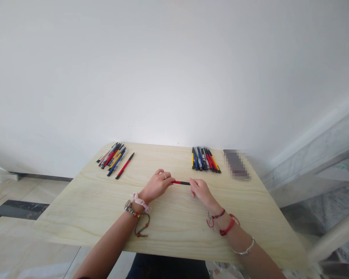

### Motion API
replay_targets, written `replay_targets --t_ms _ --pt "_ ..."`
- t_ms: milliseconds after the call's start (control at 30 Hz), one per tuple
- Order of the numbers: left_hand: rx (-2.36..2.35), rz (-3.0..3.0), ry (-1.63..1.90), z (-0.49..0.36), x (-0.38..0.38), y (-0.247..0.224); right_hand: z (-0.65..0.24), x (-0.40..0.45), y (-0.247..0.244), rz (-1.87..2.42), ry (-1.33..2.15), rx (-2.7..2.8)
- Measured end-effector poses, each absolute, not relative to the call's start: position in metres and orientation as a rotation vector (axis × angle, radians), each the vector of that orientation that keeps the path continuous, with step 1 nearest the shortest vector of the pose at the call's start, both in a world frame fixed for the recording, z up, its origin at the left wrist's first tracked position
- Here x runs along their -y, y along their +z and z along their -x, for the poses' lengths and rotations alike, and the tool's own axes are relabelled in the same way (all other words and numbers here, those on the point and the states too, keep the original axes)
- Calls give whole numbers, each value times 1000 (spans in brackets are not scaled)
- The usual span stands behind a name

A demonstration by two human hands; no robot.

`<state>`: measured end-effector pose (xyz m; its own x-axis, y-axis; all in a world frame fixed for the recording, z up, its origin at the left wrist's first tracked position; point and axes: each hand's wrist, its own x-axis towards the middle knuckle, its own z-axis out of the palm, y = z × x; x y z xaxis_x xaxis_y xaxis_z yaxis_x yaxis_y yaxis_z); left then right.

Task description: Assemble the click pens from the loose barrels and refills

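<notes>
A red pen with a black grip (180, 182) lies level between my two hands, above the middle of the table. My left hand (159, 185) pinches its red end, and the fingers hide that tip. At the black end, my right hand (201, 190) has thumb and fingers closed around it, hiding the other tip. Beyond my left hand a single red pen (125, 166) rests at a slant beside a loose pile of mixed pens (113, 157). Past my right hand lies a row of pens (204, 159) in yellow, blue, clear and red, side by side.
The light wooden table (168, 224) meets a white wall (174, 77) at its back edge. Near the right back corner lies a dark flat rectangular object (237, 164), blurred by pixelation. Tiled floor (14, 240) shows on the left.
</notes>
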<state>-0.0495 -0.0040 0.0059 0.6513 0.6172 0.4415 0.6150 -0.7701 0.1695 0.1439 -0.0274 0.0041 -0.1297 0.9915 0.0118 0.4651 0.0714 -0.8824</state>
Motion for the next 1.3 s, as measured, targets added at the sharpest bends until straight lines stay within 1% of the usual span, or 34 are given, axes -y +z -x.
replay_targets --t_ms 100,167,200,367,467,633,700,800,933,1000,1067,1200,1300 --pt "-1074 -2905 795 49 4 5 -142 26 0 1382 1320 1462" --pt "-1113 -2895 829 49 4 5 -144 24 -2 1324 1422 1408" --pt "-1147 -2863 860 48 3 4 -145 23 -2 1305 1419 1412" --pt "-1219 -2589 969 45 1 2 -153 17 1 1192 1158 1485" --pt "-1156 -2542 899 44 1 1 -156 18 6 1203 977 1618" --pt "-1073 -2576 790 44 2 2 -159 21 13 1242 548 1859" --pt "-1048 -2627 770 45 3 4 -158 23 14 1240 496 1892" --pt "-1042 -2727 752 48 4 9 -154 26 12 1252 625 1831" --pt "-1121 -2734 791 46 5 11 -149 24 2 1270 937 1591" --pt "-1191 -2602 866 42 4 9 -147 22 -2 1245 1024 1528" --pt "-1236 -2331 976 39 2 7 -147 21 -3 1205 977 1562" --pt "-1099 -1580 1092 39 -4 10 -147 25 -4 1115 627 1820" --pt "-977 -1275 1105 40 -9 18 -146 29 -5 981 367 2035"
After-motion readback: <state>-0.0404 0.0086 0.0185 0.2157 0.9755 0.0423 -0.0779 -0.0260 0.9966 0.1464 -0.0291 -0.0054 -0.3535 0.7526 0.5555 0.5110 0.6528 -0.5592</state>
